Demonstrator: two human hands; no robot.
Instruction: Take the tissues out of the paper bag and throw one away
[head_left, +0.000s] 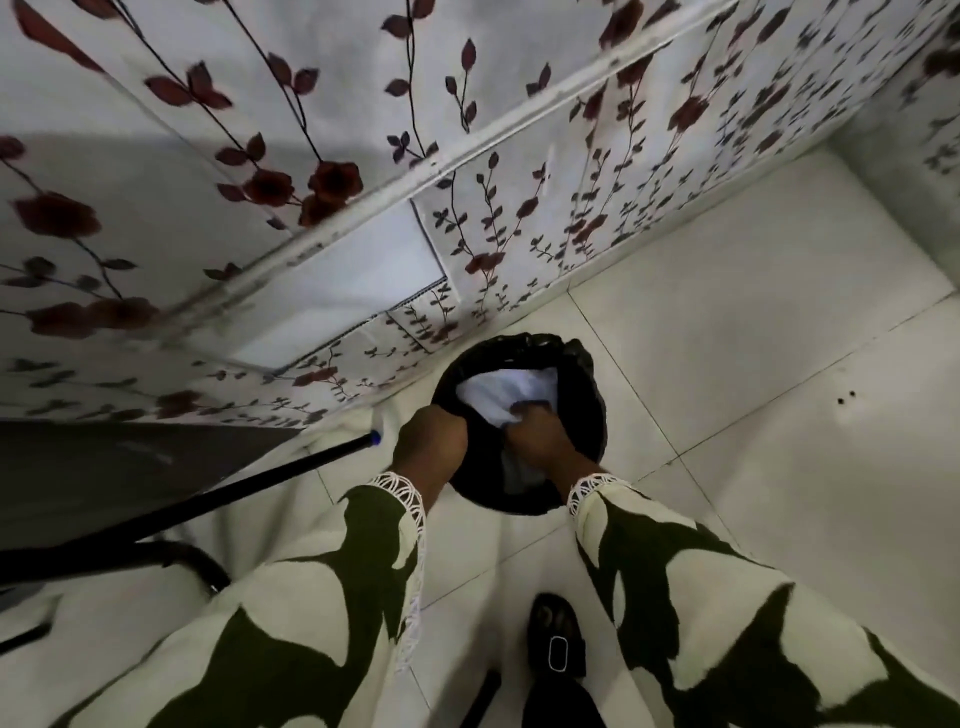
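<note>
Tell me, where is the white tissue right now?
The crumpled white tissue sits inside the round black-lined bin on the tiled floor, mid-frame, touching the right hand; the left hand is beside it.

Cream-and-olive patterned sleeves (322, 597), a black-lined bin (582, 364) holding white tissue (498, 389), and red-flowered white fabric (623, 171).

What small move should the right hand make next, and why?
Probably open the right hand and let go: it grips the white tissue already inside the black-lined bin, while the left hand rests at the rim.
</note>
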